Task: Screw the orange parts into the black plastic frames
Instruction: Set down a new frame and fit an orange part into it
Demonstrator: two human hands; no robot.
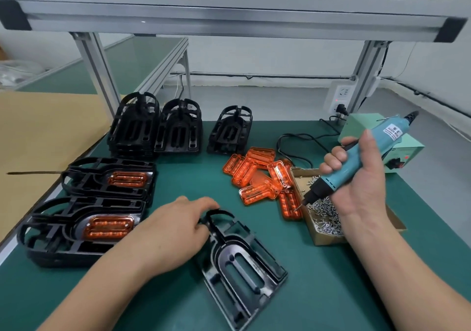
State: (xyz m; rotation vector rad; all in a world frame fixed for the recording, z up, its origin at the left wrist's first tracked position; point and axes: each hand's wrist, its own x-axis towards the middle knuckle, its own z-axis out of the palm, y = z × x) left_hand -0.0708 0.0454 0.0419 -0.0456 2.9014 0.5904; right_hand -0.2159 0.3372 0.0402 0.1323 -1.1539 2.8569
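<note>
One empty black frame [219,274] is gripped at its far end by the left hand [175,228]; orange parts [260,175] lie beyond-right, nearer the right hand [362,190], which is wrapped round the screwdriver [369,149].

Bright, even light fills the scene — shadows on the green table [318,279] are faint and soft-edged. A small white glint sits on the aluminium rail [229,22] at upper left; the orange parts [257,175] at centre glow strongly. Straight lines bow toward the edges, the upper corners are soft, and the left hand [178,228] at lower centre, with the black frame [242,267] under it, is slightly motion-blurred.
</note>
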